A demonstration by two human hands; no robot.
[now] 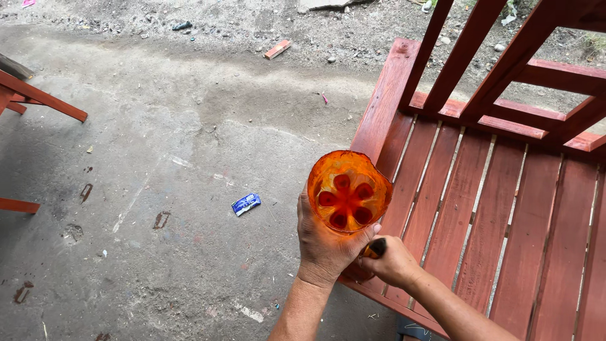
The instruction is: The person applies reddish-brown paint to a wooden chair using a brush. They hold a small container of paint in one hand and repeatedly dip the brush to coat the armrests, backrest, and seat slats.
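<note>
My left hand (325,243) grips a cut-off orange plastic bottle bottom (348,189) used as a cup, with red stain pooled in its lobes. It is held over the front edge of a red-stained slatted wooden bench (480,208). My right hand (394,260) sits just below and right of the cup, closed around a dark brush handle (376,247); the brush's bristles are hidden behind my left hand.
Bare concrete floor (158,189) spreads to the left, with a small blue wrapper (246,203) lying on it. Red-stained wooden frame pieces (38,98) stand at the far left. Gravel and a brick fragment (278,48) lie at the back.
</note>
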